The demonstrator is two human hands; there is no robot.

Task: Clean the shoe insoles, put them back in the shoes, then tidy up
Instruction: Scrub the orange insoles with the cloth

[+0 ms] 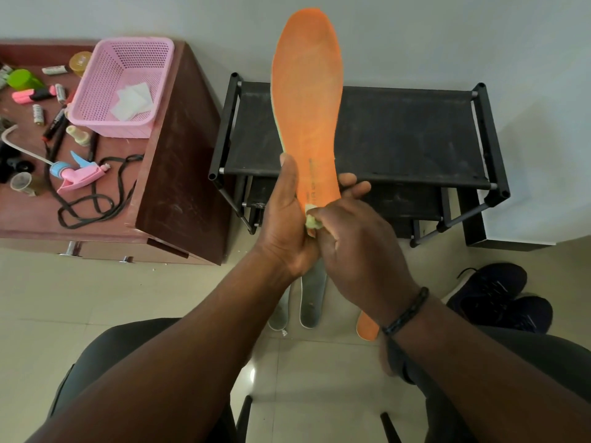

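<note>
While left hand (284, 219) grips orange insole (307, 100), right hand (351, 238) pinches wipe (311, 220).

**Floor, cabinet and rack**

The tiled floor (48, 298) carries two grey insoles (311, 302), an orange insole (367, 327) and a pair of dark shoes (499, 298). The brown cabinet (179, 174) holds a pink basket (121, 84), a pink spray head (80, 174), markers (35, 95) and a black cord (96, 199). A black rack (399, 132) stands beside it.
</note>
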